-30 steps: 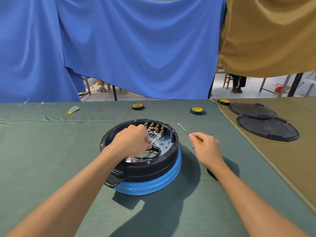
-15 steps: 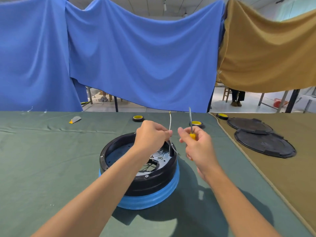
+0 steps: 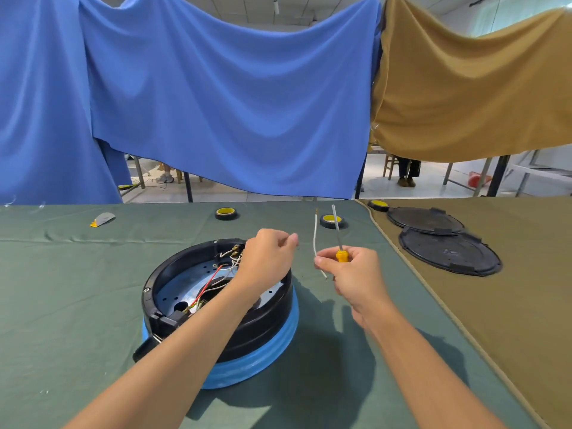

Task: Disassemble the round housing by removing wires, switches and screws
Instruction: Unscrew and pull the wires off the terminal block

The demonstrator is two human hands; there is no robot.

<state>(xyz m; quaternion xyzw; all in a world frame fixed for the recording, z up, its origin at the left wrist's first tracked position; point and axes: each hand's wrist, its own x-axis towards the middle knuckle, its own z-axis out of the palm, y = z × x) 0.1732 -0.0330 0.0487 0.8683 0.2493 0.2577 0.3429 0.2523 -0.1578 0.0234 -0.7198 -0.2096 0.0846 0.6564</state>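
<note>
The round housing [image 3: 266, 323], black on a blue base, stands open on the green cloth. Red and white wires [image 3: 213, 275] and brass terminals lie inside it. My left hand [image 3: 267, 258] hovers over the housing's far right rim, fingers curled, with nothing visible in it. To its right, my right hand [image 3: 353, 274] is raised above the table. It grips a yellow-handled screwdriver [image 3: 339, 239], shaft pointing up. Its thumb and forefinger also pinch a loose white wire [image 3: 315, 239], which is free of the housing.
Three yellow-centred tape rolls [image 3: 226, 213] [image 3: 331, 220] [image 3: 378, 205] sit at the far side. Two black round lids [image 3: 448, 252] lie on the brown cloth [image 3: 510, 320] to the right. A grey and orange scrap [image 3: 102, 218] lies far left. Blue and tan curtains hang behind.
My left hand pulled a white wire up out of the housing and passed it to my right hand, which had lifted the screwdriver upright. The left hand has let go.
</note>
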